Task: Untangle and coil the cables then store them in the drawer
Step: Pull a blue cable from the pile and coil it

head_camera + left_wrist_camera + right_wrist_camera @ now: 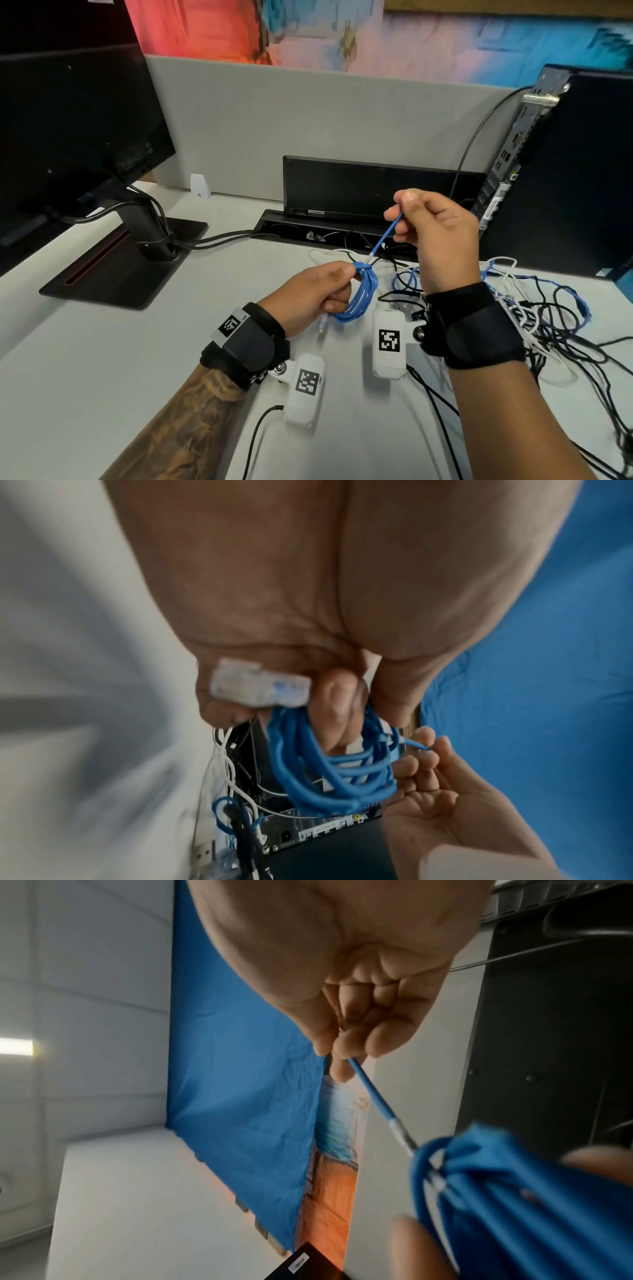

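Note:
A blue cable coil (358,294) hangs in the air over the desk, gripped by my left hand (320,293) with fingers curled through its loops. In the left wrist view the blue cable coil (329,772) wraps round one finger and a clear plug (257,685) sticks out by the palm. My right hand (424,222) is raised above it and pinches the coil's loose end (387,233), pulled taut from a knot at the coil's top. In the right wrist view the loose end (373,1093) runs from my fingertips (342,1053) down to the coil (514,1191).
A tangle of black, white and blue cables (534,308) lies on the white desk (85,342) at the right. A monitor on its stand (113,253) is at the left, an open cable tray (342,233) behind, a black computer tower (565,171) at the right.

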`<control>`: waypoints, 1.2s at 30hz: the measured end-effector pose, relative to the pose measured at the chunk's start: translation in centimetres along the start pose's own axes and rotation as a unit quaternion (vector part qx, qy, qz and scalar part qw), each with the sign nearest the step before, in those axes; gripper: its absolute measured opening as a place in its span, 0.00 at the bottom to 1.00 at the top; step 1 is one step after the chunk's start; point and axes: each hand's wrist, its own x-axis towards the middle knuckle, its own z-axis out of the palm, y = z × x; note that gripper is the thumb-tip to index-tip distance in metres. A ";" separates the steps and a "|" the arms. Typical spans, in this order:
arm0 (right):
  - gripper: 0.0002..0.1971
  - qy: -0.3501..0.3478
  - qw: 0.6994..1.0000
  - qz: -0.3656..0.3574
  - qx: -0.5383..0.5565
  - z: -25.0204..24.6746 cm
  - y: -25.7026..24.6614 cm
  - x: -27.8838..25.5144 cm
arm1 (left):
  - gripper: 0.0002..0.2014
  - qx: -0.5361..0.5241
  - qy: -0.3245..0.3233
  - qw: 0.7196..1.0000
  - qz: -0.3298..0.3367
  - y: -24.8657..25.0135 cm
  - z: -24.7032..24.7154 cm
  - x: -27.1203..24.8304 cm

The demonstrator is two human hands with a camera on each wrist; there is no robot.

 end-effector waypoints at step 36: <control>0.10 -0.232 0.964 0.123 -0.034 3.6 2.7 -2.5 | 0.14 -0.062 0.081 0.989 0.105 1.8 -2.7 -1.1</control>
